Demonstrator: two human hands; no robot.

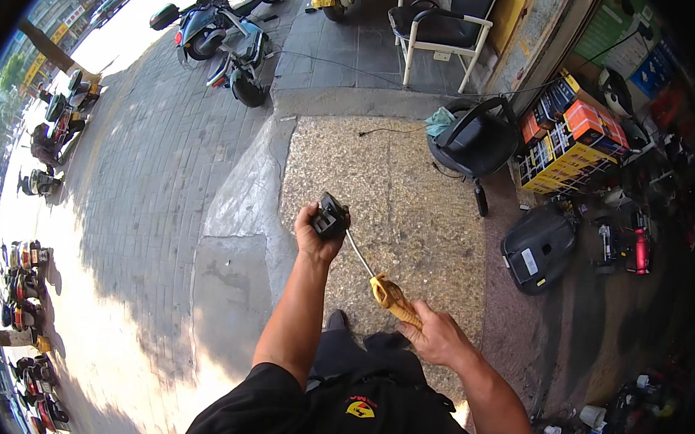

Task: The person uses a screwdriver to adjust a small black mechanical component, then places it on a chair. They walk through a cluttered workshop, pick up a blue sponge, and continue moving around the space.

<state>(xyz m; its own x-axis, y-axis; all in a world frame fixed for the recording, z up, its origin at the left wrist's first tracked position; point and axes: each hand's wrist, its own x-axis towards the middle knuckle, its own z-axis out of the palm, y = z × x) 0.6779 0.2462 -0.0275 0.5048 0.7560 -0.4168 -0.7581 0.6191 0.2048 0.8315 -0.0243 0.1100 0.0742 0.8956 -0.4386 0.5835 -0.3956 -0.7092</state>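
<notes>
My left hand [319, 235] is closed around a small black housing [330, 217] with recesses in its face, held up over the speckled paving. In my right hand [435, 334] is the ribbed yellow grip of an air blow gun [390, 293]. The gun's thin metal nozzle [359, 252] slants up and left, its end close to the housing's lower right side. Whether the tip touches the housing, I cannot tell. My palm hides the rear of the grip.
A black swivel chair [478, 142] with a teal cloth [439, 122] stands ahead right. Beyond are stacked boxes [573, 146] and a white-framed armchair [443, 27]. A black moulded cover [538, 249] lies to the right. Scooters [237, 67] are parked at far left; a cable [388, 130] crosses the ground.
</notes>
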